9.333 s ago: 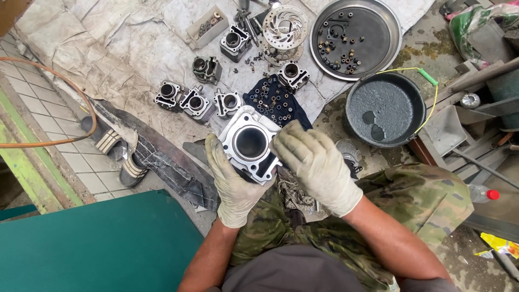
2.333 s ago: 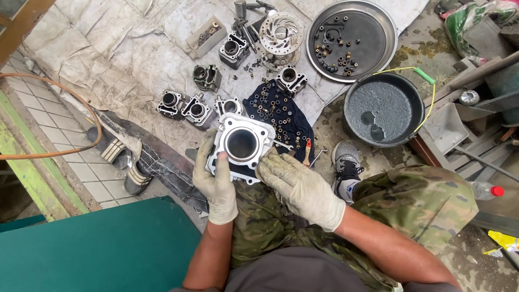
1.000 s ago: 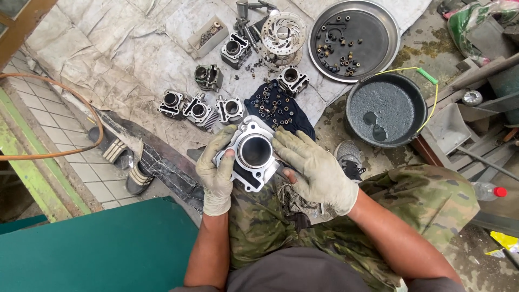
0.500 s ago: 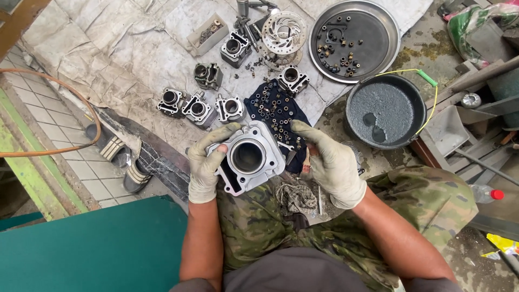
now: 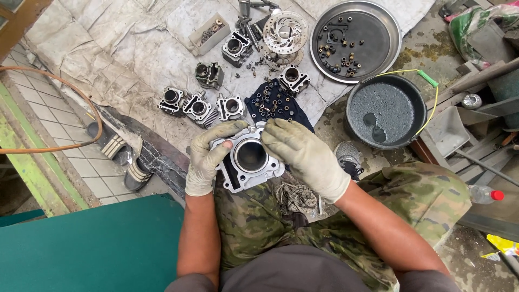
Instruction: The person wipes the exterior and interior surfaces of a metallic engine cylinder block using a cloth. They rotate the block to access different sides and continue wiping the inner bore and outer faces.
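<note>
Compared with half a second earlier, the right hand point(image 5: 305, 154) has moved from beside the part onto its upper right edge, and the engine cylinder block point(image 5: 248, 162) sits slightly closer to the body.

Grip state: the left hand point(image 5: 208, 157), in a soiled work glove, grasps the left side of the cylinder block, fingers curled over the top edge and thumb pressed on the face beside the bore. The gloved right hand lies over the upper right corner, fingers closed on the rim. Both hands carry the block above the lap, bore facing the camera.

Below the block, a checked rag point(image 5: 294, 197) rests on the camouflage trousers point(image 5: 411, 200).

Beyond the hands, a dark blue cloth point(image 5: 278, 105) holds small cylindrical fittings. Left of it, three smaller cylinder blocks point(image 5: 200, 105) stand in a row. Further out lie more engine castings, a brake disc point(image 5: 285, 32) and a small tray of fasteners point(image 5: 208, 33).

All of these rest on a crumpled, stained grey tarpaulin point(image 5: 108, 48) spread over the ground. A round metal pan point(image 5: 392, 40) with loose nuts overlaps its right edge; a black bucket point(image 5: 386, 111) of grey liquid stands near it on bare, grimy concrete.

At left, tiled paving carries an orange hose point(image 5: 70, 89) and a pair of sandals point(image 5: 121, 157). A green surface point(image 5: 92, 243) fills the lower left corner.
</note>
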